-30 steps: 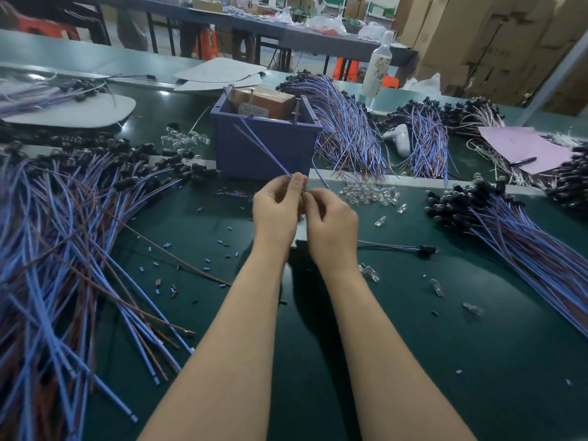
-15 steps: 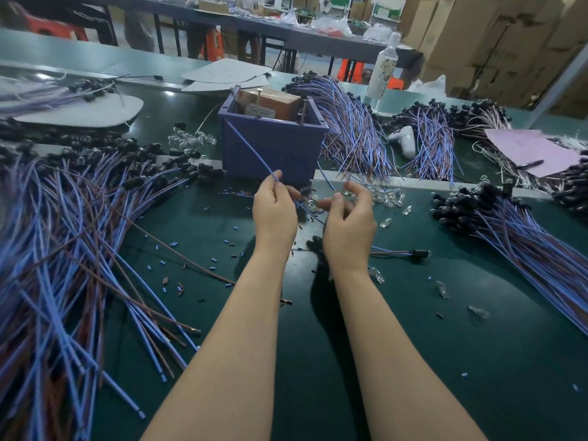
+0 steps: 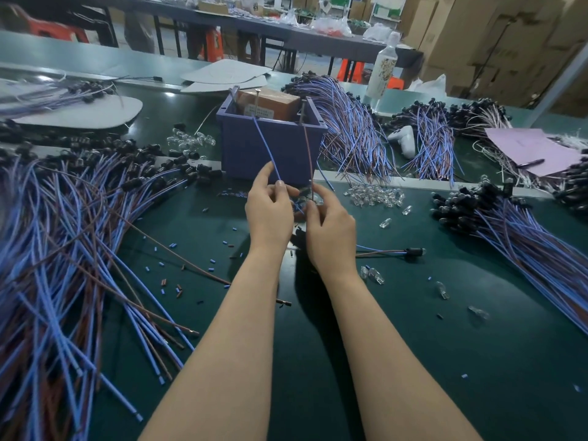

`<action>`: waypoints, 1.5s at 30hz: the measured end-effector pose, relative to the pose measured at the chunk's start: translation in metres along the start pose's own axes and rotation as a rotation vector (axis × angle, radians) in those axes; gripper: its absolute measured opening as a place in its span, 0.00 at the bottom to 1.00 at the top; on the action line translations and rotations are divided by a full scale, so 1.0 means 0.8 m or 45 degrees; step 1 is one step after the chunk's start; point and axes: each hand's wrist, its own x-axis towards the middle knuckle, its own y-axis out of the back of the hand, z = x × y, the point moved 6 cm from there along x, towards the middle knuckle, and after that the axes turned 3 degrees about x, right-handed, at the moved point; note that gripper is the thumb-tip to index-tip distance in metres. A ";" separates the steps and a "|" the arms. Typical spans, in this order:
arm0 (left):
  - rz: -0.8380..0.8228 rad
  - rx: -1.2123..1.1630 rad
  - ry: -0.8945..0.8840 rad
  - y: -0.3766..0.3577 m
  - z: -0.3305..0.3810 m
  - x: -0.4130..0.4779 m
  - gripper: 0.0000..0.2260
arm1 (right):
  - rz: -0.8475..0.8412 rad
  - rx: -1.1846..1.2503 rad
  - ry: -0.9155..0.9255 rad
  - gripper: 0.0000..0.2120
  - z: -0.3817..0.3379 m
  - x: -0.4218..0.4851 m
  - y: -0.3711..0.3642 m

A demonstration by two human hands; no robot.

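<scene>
I see a blue wire (image 3: pixel 267 151) at the left hand (image 3: pixel 269 214) and a brown wire (image 3: pixel 308 154) at the right hand (image 3: pixel 331 230). Just beyond both, the box (image 3: pixel 273 154) is violet-blue. Left of the left hand, the pile (image 3: pixel 63 249) mixes blue and brown strands (black caps at the far ends). The table (image 3: pixel 413 345) is dark green. Far right of the right hand lies a pink sheet (image 3: pixel 534 148).

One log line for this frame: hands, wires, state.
left hand: pinches blue wire | right hand: pinches brown wire | both wires: rise in front of blue bin | lower ends: blurred between hands
</scene>
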 end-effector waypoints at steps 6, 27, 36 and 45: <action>-0.023 0.023 0.022 0.000 -0.002 0.004 0.18 | -0.008 -0.009 0.005 0.17 0.000 0.000 -0.003; -0.122 0.100 0.053 -0.004 0.006 0.009 0.11 | -0.045 0.025 0.033 0.17 0.000 0.002 -0.008; -0.276 0.336 -0.363 -0.044 0.123 -0.017 0.10 | -0.022 -0.086 0.320 0.09 -0.044 0.007 0.057; -0.550 0.305 -0.557 -0.174 0.213 -0.086 0.10 | 0.816 0.310 0.106 0.10 -0.016 0.014 0.273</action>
